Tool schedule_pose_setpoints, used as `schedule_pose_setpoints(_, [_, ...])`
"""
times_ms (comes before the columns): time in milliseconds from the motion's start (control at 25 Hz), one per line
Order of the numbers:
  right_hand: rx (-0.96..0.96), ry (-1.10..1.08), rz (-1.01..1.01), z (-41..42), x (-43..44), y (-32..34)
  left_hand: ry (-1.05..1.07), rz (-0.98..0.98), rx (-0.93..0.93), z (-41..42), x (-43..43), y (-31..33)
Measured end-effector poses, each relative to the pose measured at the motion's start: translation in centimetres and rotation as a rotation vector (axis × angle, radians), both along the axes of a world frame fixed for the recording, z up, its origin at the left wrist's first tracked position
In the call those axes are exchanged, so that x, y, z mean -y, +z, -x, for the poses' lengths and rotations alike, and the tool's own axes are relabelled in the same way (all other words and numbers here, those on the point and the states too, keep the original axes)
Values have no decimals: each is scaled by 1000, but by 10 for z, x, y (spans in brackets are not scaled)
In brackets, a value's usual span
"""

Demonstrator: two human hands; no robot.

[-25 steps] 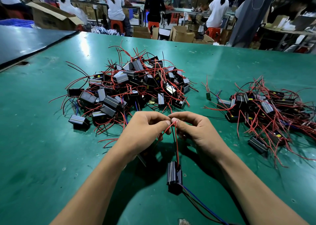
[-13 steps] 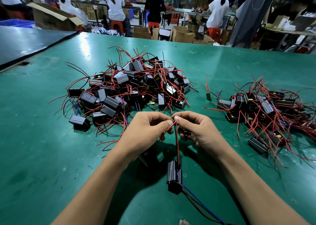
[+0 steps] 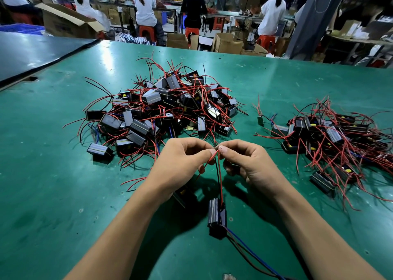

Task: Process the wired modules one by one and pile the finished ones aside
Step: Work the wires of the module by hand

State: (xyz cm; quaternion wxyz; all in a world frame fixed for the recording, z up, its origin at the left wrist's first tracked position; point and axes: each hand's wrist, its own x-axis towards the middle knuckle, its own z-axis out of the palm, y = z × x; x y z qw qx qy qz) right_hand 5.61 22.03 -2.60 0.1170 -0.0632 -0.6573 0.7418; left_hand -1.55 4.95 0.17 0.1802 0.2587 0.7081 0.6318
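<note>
A black box-shaped module (image 3: pixel 217 217) hangs by its red wire (image 3: pixel 220 184) and a black wire below my hands, with blue and dark leads trailing down to the right. My left hand (image 3: pixel 180 162) and my right hand (image 3: pixel 246 167) meet fingertip to fingertip, both pinching the upper ends of those wires. A second dark module (image 3: pixel 185 194) shows partly under my left wrist. A big heap of wired modules (image 3: pixel 165 107) lies beyond my hands at centre left. A flatter pile of modules (image 3: pixel 331 135) spreads at the right.
The green table (image 3: pixel 42 173) reaches a dark adjoining table (image 3: pixel 32 52) at the far left. A small loose green board with wires (image 3: pixel 260 120) lies between the piles. Beyond the far edge are cardboard boxes (image 3: pixel 227 43) and several seated people with their backs turned.
My fingertips have shifted slightly on the wire ends, working them together; the hanging module and both piles stay where they were.
</note>
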Motion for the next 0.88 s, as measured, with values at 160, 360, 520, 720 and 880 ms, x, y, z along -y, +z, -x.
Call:
schedule_pose_setpoints(160, [-15,5,-33,-1,-1,2,-5,14,-13,0,0,-1])
schedule_pose_setpoints(360, [-24,-20,-96,-3,0,5,8,38,-3,1,-1,0])
schedule_pose_setpoints(520, [-35,-49,-99,-3,5,6,-9,27,13,1,-1,0])
schedule_pose_setpoints(720, [-56,-65,-149,-7,6,10,14,21,-9,0,0,1])
schedule_pose_setpoints(880, [-60,-70,-183,-8,5,11,21,12,3,1,1,1])
